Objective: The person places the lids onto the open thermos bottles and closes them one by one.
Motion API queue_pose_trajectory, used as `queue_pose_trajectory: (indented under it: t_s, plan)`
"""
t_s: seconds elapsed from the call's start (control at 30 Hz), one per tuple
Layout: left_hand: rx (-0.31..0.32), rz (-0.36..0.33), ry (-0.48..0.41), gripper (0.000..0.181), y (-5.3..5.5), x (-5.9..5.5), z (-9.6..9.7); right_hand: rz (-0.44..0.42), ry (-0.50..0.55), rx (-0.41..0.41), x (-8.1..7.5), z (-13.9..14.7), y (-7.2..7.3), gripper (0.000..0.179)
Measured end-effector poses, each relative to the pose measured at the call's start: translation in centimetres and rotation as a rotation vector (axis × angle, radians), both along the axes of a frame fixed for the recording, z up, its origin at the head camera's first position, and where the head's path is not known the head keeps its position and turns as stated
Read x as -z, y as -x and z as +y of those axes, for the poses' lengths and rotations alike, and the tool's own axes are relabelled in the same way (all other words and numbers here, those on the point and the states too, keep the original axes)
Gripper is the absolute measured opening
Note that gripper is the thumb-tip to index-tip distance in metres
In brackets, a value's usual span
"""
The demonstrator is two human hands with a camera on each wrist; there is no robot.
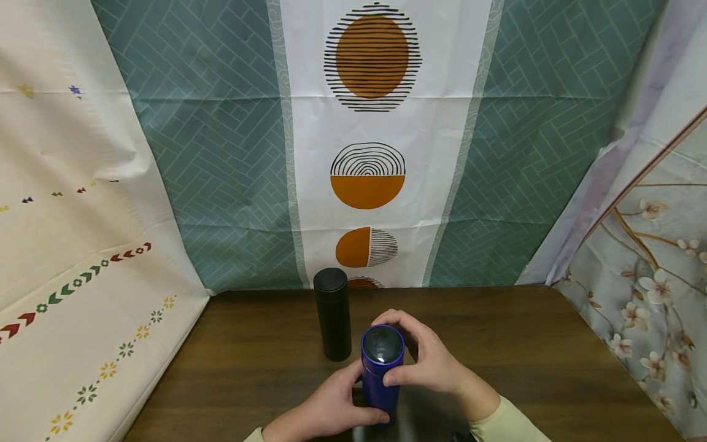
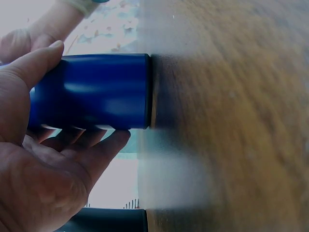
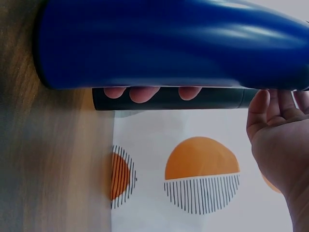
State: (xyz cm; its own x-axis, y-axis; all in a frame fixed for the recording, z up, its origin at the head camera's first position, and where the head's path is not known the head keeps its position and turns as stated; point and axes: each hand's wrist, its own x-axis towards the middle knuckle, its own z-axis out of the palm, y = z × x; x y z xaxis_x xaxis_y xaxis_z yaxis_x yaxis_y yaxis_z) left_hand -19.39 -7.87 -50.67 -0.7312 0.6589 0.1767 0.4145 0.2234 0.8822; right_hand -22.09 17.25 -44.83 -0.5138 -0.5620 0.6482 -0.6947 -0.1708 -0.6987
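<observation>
A blue thermos flask (image 1: 381, 390) with a dark, glossy top stands upright on the wooden table, near the person. Around its lower body the left hand (image 1: 337, 402) is wrapped, thumb on the near side; the left wrist view shows the flask's dark base (image 2: 149, 92) at the tabletop. The right hand (image 1: 428, 362) holds the flask's upper part, at the lid, with thumb in front and fingers behind. In the right wrist view, left-hand fingertips (image 3: 145, 94) show beyond the blue body. A black thermos flask (image 1: 334, 319) stands upright behind and to the left, untouched.
The brown wooden table (image 1: 254, 344) ends at a hanging green and white cloth (image 1: 221, 153) with orange circle prints. A cream patterned cloth (image 1: 83, 276) borders the left side. At the right hangs a floral cloth (image 1: 652, 319).
</observation>
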Motion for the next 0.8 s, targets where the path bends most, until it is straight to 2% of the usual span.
queue_pose_trajectory:
  t_s: [0.5,0.6,0.8]
  plan:
    - [-0.001,0.0,0.008,0.075,0.07,0.12,0.0,-0.048,-0.01,0.024,0.35,0.13,-0.36,0.075]
    - [-0.001,0.0,0.008,0.075,0.11,0.2,0.01,-0.013,-0.026,0.026,0.24,0.19,-0.38,0.077]
    - [0.0,0.008,0.006,0.075,0.11,0.27,0.01,0.077,-0.037,-0.031,-0.24,-0.02,-0.11,0.069]
